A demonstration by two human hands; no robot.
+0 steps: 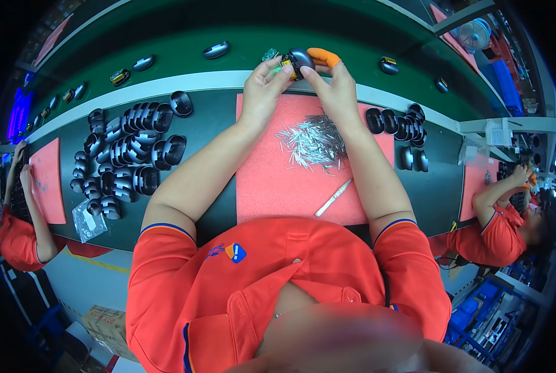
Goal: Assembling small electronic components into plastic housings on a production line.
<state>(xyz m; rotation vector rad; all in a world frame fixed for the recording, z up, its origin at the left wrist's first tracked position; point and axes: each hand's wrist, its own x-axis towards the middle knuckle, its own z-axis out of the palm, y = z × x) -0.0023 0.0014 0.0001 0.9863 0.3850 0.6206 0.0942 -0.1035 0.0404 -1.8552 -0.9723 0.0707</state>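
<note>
Both my hands are raised over the far edge of the pink foam mat (262, 186), at the border of the green belt. Between them is a small grey-black rounded plastic casing (302, 58) with a yellow-labelled part showing on its left side. My left hand (266, 87) pinches the labelled side with thumb and fingers. From the right, my right hand (339, 87) grips the casing; an orange cover sits on its index finger. A small green circuit board (270, 55) shows just beyond my left fingertips; whether I touch it, I cannot tell.
On the mat lie a heap of thin silvery pins (315, 143) and a white pen-like tool (334, 198). Black shells (128, 146) stand in rows at left, more shells (402, 124) at right. The green belt (178, 65) carries spaced casings. Co-workers (26, 230) sit on both sides.
</note>
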